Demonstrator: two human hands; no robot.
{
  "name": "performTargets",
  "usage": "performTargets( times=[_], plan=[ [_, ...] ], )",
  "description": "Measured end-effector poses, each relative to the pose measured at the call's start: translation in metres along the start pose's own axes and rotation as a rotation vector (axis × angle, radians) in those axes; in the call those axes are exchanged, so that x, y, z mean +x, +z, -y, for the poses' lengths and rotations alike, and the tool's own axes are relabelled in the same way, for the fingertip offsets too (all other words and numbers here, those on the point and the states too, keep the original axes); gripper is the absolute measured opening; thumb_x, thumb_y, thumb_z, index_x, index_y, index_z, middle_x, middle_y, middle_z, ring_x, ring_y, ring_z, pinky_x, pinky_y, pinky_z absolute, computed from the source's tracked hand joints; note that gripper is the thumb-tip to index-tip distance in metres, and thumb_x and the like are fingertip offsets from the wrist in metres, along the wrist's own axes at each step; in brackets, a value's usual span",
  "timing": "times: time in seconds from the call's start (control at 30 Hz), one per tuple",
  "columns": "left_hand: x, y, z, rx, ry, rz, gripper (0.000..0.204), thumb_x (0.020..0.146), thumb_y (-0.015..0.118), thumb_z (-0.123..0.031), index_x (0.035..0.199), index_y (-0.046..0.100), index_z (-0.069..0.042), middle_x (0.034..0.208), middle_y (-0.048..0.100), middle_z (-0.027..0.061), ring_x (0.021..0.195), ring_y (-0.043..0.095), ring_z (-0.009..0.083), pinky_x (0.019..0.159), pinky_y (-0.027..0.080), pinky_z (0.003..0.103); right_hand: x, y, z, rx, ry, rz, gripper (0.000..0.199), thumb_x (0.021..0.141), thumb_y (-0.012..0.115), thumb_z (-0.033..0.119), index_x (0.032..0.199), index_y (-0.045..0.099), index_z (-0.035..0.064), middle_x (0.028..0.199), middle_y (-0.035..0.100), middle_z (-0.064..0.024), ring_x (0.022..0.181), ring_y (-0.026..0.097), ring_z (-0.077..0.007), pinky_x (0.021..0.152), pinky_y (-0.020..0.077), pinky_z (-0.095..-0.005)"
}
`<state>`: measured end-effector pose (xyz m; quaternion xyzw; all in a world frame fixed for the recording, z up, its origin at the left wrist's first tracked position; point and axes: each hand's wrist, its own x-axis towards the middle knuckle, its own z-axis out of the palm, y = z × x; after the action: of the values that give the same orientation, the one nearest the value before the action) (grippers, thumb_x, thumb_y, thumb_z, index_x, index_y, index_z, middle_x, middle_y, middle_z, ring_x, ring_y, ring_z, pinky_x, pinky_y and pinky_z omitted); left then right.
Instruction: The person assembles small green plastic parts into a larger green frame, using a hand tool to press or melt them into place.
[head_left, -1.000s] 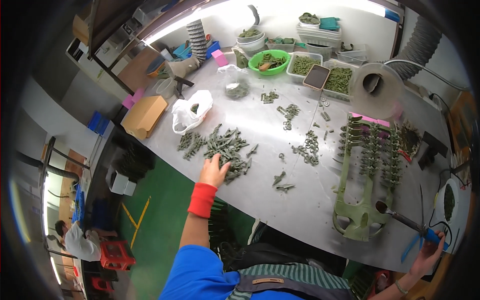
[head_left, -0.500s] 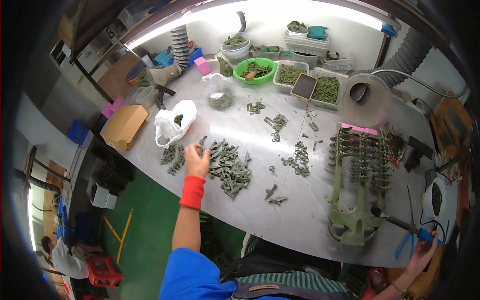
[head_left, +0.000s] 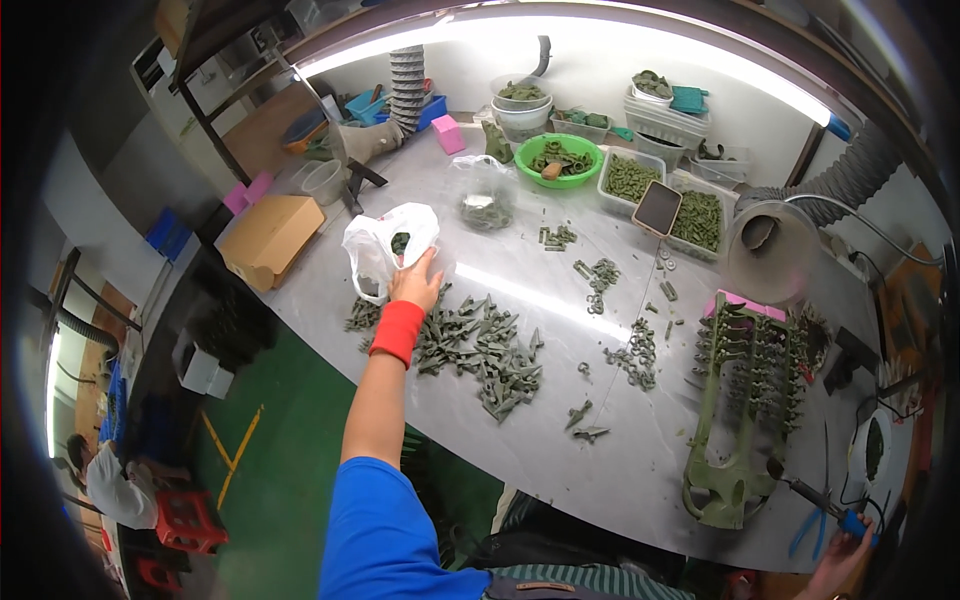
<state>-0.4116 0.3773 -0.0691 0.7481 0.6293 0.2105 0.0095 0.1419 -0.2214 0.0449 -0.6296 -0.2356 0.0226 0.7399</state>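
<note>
over on the far left of the table a brown cardboard box is sitting untouched. just right of it, the left hand is arriving at the white plastic bag. a second ago it was lying back on the pile of grey-green plastic parts, and half a second ago it was partway along; now it is reaching past the pile, fingers loosely spread and touching the bag's near edge. i cannot tell whether it is carrying a part or gripping the plastic. the red wristband is lying over the pile's left end. so the work seems to be shifting from the pile to the bag. far right, the grey-green frame of parts is staying put, and at the near right corner the right hand is closed around a blue-handled tool.
</note>
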Motion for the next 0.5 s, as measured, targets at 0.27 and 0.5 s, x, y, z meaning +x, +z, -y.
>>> performTargets(
  times=[0.27, 0.5],
  plan=[
    [0.027, 0.027, 0.065, -0.111, -0.085, -0.119, 0.035, 0.079, 0.057, -0.014, 0.112, 0.054, -0.001, 0.103, 0.059, 0.0254, 0.096, 0.057, 0.0431, 0.086, 0.046, 0.047, -0.002, 0.003, 0.012, 0.257, 0.312, -0.398, 0.025, 0.094, 0.056, 0.024, 0.112, 0.058, 0.0071, 0.107, 0.059, -0.0017, 0.091, 0.054, -0.0088, 0.074, 0.0414, -0.0189],
    [-0.008, -0.001, 0.033, 0.019, 0.025, -0.17, 0.037, 0.082, 0.061, -0.014, 0.116, 0.054, -0.002, 0.103, 0.059, 0.021, 0.096, 0.056, 0.0401, 0.086, 0.044, 0.046, -0.001, -0.007, -0.003, 0.356, 0.302, -0.088, 0.018, 0.092, 0.06, 0.021, 0.103, 0.059, 0.0071, 0.098, 0.061, -0.0029, 0.075, 0.056, -0.0072, 0.065, 0.0507, -0.0175]
  ],
)
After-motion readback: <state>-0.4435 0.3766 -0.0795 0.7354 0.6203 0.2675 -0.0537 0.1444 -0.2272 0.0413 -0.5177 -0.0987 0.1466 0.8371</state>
